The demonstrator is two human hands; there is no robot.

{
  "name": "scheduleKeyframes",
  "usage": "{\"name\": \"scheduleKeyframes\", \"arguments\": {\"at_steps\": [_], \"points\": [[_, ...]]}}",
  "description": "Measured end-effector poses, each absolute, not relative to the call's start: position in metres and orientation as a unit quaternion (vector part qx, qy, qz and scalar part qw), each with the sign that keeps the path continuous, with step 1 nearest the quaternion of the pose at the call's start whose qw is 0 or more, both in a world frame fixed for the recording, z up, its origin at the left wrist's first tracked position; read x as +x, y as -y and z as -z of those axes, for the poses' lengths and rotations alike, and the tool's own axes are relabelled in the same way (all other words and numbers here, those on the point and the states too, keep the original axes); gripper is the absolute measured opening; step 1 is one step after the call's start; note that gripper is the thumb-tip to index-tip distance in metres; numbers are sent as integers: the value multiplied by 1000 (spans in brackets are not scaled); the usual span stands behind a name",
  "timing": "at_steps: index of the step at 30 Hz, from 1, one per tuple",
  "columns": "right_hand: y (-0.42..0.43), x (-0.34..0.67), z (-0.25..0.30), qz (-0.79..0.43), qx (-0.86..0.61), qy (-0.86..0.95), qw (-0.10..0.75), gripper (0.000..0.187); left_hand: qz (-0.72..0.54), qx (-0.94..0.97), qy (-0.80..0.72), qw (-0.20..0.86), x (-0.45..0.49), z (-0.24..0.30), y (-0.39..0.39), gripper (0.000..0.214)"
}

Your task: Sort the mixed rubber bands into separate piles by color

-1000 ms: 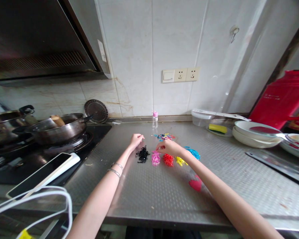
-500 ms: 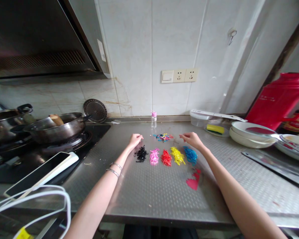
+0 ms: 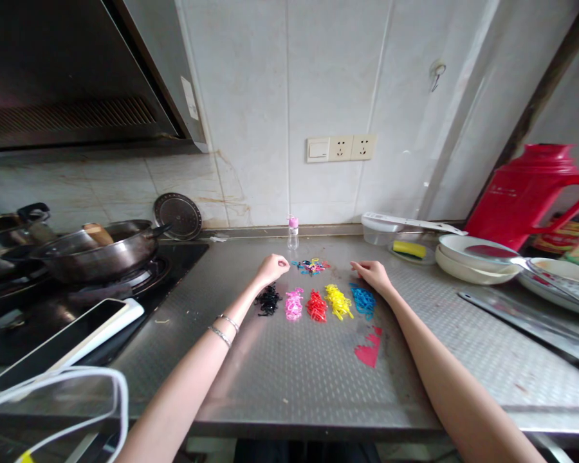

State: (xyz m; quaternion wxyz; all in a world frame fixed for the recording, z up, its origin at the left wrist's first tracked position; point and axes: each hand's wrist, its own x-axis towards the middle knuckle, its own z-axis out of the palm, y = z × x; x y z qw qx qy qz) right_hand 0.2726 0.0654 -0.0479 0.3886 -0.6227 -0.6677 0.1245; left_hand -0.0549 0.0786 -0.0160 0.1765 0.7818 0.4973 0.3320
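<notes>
Small loops that look like rubber bands lie on the steel counter in separate piles: black, pink, red, yellow and blue. Behind this row is a mixed-colour pile. My left hand is closed, fingertips pinched together, just left of the mixed pile and beyond the black one. To the right of the mixed pile, my right hand rests closed near the blue pile. Anything in either pinch is too small to make out. A clear bottle with a pink cap stands behind.
A torn pink-red patch lies nearer me on the counter. At right are a sponge, stacked bowls, a cleaver-like blade and a red thermos. Left are a pan and a phone-like device.
My left hand has moved right, closer to the mixed pile, its fingers more curled. My right hand has shifted slightly right relative to the counter. The whole view has turned a little.
</notes>
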Motion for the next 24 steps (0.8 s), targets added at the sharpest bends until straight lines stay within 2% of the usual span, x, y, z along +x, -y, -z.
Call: {"name": "scheduleKeyframes", "arguments": {"at_steps": [11, 17, 24], "points": [[-65, 274, 47, -128, -628, 663, 388, 52, -202, 835, -500, 110, -10, 17, -89, 15], [-65, 273, 48, -129, -631, 658, 390, 47, -202, 840, -499, 72, -7, 18, -86, 18], [-67, 273, 48, -129, -629, 659, 391, 46, -231, 854, -459, 84, 7, 10, -79, 19]]}}
